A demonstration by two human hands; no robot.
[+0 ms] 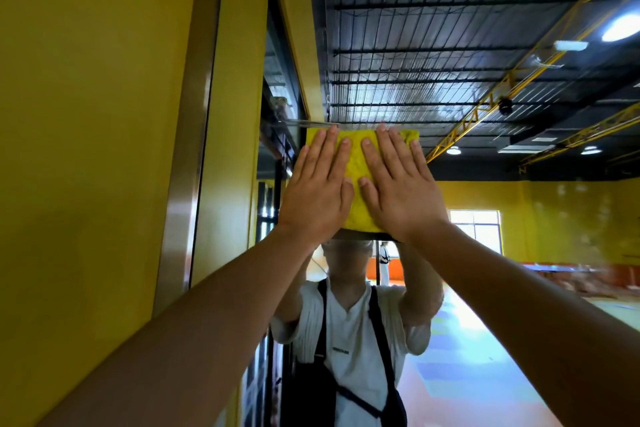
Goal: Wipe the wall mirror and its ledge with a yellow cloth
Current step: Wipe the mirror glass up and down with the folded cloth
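A folded yellow cloth [356, 180] lies flat against the wall mirror [485, 270], high up at arm's length. My left hand [317, 191] presses its left part with fingers straight and spread. My right hand [398, 187] presses the right part the same way, palm flat. Both hands cover most of the cloth; only its middle strip, top edge and bottom edge show. The mirror reflects a person in a white shirt with raised arms, a dark ceiling and a hall. The mirror's ledge is not in view.
A yellow wall [86, 149] fills the left side, with a metal strip [187, 166] and a yellow frame post [235, 149] at the mirror's left edge. The reflection shows a bright window [476, 229] and a coloured floor.
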